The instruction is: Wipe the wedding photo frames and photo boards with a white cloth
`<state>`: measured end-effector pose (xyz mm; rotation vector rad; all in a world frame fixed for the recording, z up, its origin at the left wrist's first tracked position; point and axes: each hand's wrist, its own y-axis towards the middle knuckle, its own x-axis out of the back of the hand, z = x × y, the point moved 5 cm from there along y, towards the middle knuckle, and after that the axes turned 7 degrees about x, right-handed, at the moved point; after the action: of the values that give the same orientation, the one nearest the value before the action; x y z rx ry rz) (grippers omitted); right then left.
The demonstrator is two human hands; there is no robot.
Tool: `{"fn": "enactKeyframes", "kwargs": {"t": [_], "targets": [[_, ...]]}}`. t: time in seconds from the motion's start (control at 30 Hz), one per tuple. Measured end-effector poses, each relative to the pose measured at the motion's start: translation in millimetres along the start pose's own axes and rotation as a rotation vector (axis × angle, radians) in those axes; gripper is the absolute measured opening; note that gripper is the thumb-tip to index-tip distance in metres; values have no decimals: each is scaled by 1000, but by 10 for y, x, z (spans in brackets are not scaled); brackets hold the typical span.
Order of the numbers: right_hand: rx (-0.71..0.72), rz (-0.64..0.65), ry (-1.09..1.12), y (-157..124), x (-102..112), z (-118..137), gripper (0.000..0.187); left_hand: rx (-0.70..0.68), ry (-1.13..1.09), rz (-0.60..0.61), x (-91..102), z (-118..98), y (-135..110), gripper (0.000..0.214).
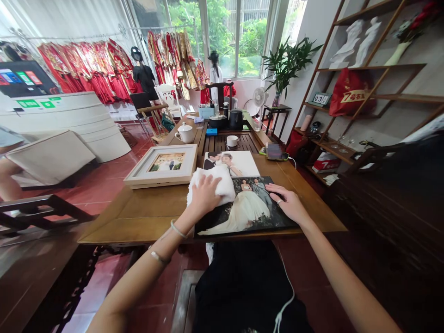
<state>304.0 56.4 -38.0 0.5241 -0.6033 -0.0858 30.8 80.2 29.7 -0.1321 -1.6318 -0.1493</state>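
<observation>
A large dark wedding photo print lies flat at the near edge of the wooden table. My left hand presses a folded white cloth onto the print's upper left part, fingers curled over the cloth. My right hand rests flat on the print's right side, fingers spread, a ring on one finger. A second, white-bordered photo print lies just behind the dark one.
A pale framed photo sits to the left on the table. Farther back are a white teapot, a small cup, a dark kettle and a phone on a cable. Shelves stand right, red garments hang behind.
</observation>
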Motion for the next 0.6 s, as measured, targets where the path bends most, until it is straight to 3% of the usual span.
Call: {"fn": "enactKeyframes", "kwargs": {"t": [0.1,0.2,0.33,0.47,0.6], "targets": [[-10,-19,-10,1,-2,-6,30,47,-1,6,16,-97,97,58],[-19,-16,-12,1,-11,1,31,35,14,13,3,-210,-24,61],[-23,-26,-7,3,-13,28,30,-65,24,51,-50,-290,-453,75],[-26,-42,2,10,-12,58,29,-118,-5,121,-95,-203,-954,87],[-15,-45,-6,12,-7,81,27,-107,-21,127,-90,-96,-1155,92]]}}
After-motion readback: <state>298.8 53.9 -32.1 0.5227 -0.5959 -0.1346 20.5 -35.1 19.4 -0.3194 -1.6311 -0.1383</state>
